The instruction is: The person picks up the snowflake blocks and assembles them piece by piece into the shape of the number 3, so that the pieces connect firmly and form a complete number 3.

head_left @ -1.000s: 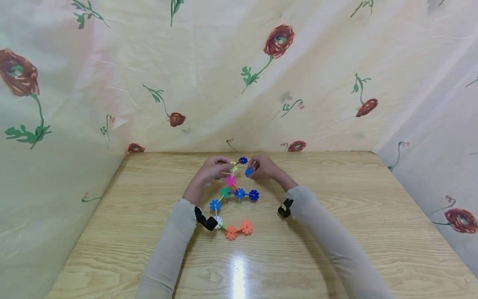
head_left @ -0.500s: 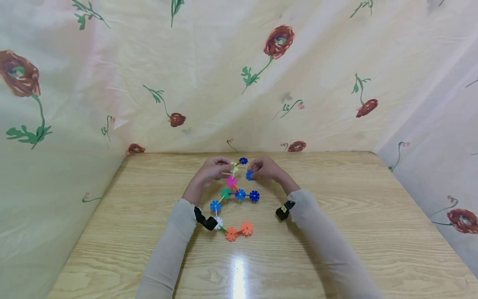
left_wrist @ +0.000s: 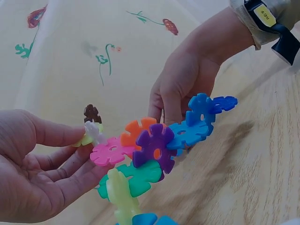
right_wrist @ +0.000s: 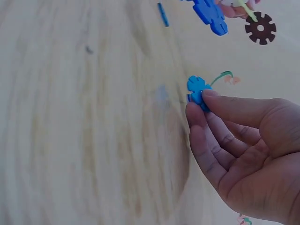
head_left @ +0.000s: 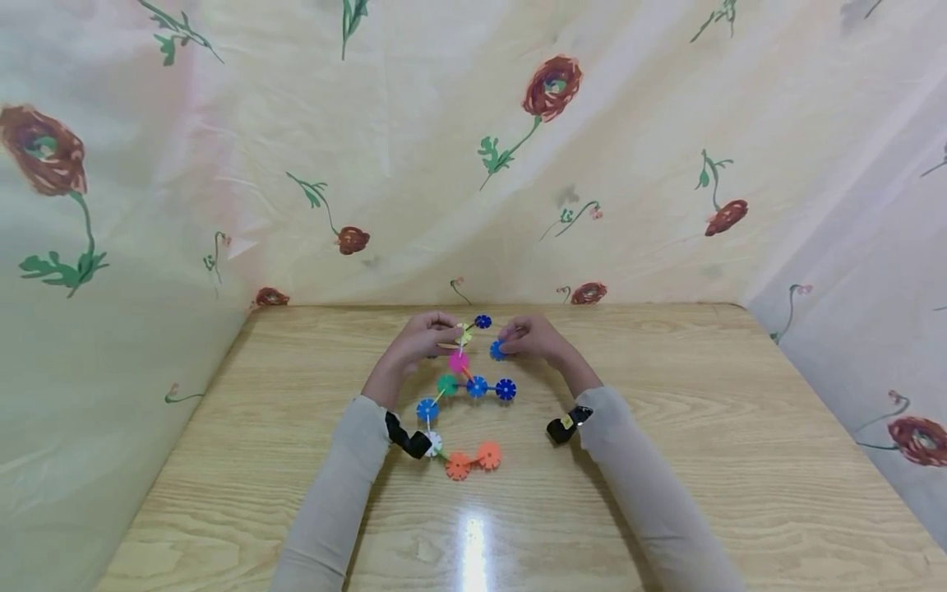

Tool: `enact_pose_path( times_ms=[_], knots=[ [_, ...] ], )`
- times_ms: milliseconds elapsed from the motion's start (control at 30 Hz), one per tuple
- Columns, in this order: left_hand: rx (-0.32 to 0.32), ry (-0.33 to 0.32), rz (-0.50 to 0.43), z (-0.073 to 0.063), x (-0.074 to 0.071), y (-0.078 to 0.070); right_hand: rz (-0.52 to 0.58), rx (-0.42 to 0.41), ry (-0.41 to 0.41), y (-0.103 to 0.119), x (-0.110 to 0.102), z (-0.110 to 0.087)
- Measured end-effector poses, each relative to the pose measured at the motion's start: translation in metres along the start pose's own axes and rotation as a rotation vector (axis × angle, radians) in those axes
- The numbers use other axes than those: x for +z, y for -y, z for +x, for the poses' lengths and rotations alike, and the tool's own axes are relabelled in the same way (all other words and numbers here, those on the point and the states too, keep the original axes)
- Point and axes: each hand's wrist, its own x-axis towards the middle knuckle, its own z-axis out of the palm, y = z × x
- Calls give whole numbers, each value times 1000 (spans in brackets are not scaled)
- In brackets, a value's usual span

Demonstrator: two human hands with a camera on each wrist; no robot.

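Toothed plastic discs joined edge to edge form a branching chain. My left hand pinches its yellow disc between thumb and fingers. Below that come a pink disc, a green disc and a purple disc. Orange discs lie at the near end. To the right, my right hand pinches a separate blue disc between thumb and fingertips, apart from the chain. A brown disc shows beyond it in the right wrist view.
The wooden table spreads to both sides and toward the front. Flower-printed cloth hangs behind it and at its sides. A small blue piece shows near the top of the right wrist view. Black wrist cameras sit on both sleeves.
My right hand has shifted slightly right and toward the front with the blue disc. My left hand keeps its pinch on the chain, nearly in place.
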Motion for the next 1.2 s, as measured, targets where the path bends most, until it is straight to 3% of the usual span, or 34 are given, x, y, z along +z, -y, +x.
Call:
enact_pose_path(
  times_ms=[233,567,1200],
  knots=[
    [-4,-1,1,0,1,0,148,9,-28,4,-1,-6],
    [4,3,15,0,1,1,370,-50,-74,22,-1,-9],
    [-14,-2,26,3,1,2,416,-101,-119,29,6,-9]
  ],
)
